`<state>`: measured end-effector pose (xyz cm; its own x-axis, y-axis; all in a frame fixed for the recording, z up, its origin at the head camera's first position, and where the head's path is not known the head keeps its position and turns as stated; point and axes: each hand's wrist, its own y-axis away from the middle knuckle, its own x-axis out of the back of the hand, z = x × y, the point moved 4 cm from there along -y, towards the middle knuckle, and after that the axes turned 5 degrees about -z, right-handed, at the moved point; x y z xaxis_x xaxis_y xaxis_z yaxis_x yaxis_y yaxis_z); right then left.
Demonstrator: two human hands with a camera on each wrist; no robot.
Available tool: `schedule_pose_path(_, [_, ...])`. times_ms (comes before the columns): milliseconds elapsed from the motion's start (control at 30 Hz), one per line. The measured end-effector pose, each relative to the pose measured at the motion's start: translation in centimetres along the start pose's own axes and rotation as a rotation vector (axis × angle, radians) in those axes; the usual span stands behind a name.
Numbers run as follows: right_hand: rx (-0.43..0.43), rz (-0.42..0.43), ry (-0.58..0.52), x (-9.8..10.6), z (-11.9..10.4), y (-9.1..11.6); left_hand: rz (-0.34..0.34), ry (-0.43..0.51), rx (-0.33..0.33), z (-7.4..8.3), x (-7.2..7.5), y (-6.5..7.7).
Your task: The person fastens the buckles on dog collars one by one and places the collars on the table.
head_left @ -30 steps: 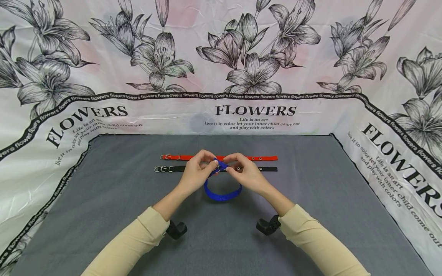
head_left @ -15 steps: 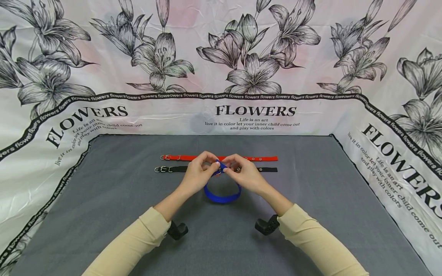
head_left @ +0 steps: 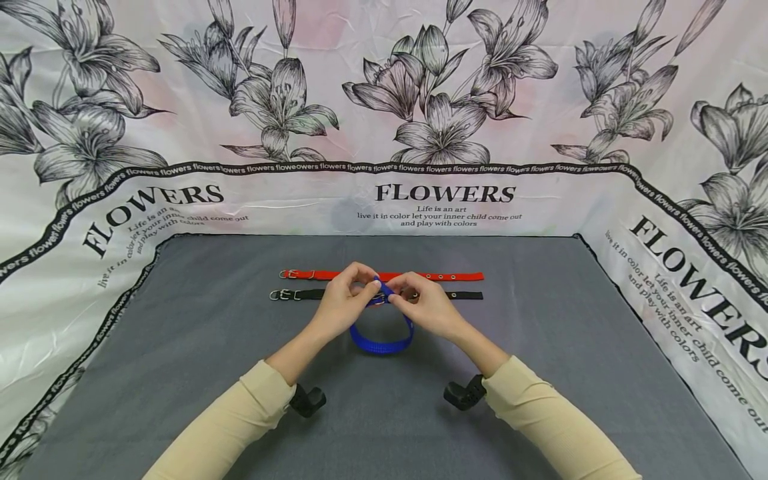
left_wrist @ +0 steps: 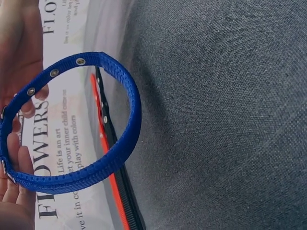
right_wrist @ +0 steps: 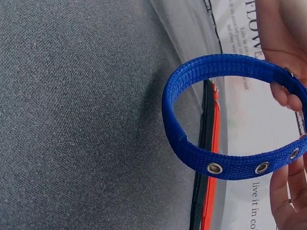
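A blue collar [head_left: 381, 347] with metal eyelets is bent into a ring, its lower loop hanging toward me. My left hand [head_left: 345, 300] pinches it at the upper left, by the metal buckle [head_left: 378, 299]. From the other side my right hand [head_left: 427, 303] pinches the strap close to the buckle. In the left wrist view the collar [left_wrist: 132, 110] forms a wide loop with eyelets on its upper side. The right wrist view shows the same collar [right_wrist: 216, 165] with fingers at its far side; the buckle area is partly hidden there.
A red collar [head_left: 327, 274] lies straight across the grey cloth [head_left: 540, 320], with a black collar [head_left: 309, 294] parallel just in front. Both have buckles at the left and pass behind my hands. A flower-printed sheet [head_left: 444, 200] stands at the back and sides.
The strap end between my fingers now stands more upright and slanted at the buckle. The blue loop has shifted slightly left. Both hands keep their pinch nearly in place.
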<state>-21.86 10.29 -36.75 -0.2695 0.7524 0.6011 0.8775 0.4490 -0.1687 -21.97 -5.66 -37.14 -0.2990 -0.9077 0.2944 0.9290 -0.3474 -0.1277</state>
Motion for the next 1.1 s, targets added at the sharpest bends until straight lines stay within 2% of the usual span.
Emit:
schedule_pose_path(67, [0.014, 0.004, 0.002, -0.3, 1.1, -0.3, 0.000, -0.010, 0.001, -0.9, 0.0, -0.4])
schedule_pose_path(133, [0.028, 0.014, -0.002, -0.4, 1.7, -0.4, -0.005, -0.033, -0.001, -1.0, 0.0, -0.4])
schedule_pose_path(367, [0.034, 0.056, -0.029, -0.2, 1.7, -0.4, -0.042, -0.155, 0.003, -1.6, 0.0, -0.1])
schedule_pose_path(467, [0.019, 0.065, -0.028, -0.2, 1.7, -0.4, -0.057, -0.178, 0.018, -1.9, -0.1, 0.1])
schedule_pose_path(667, [-0.002, 0.083, -0.020, -0.2, 1.7, -0.2, -0.047, -0.142, 0.017, -2.0, -0.1, 0.1])
schedule_pose_path(867, [-0.015, 0.100, -0.046, -0.1, 1.5, -0.5, 0.017, -0.089, -0.006, -1.6, 0.0, 0.1])
schedule_pose_path(1100, [-0.002, 0.097, -0.047, -0.2, 1.2, -0.6, 0.055, -0.075, 0.022, -1.6, -0.1, 0.0])
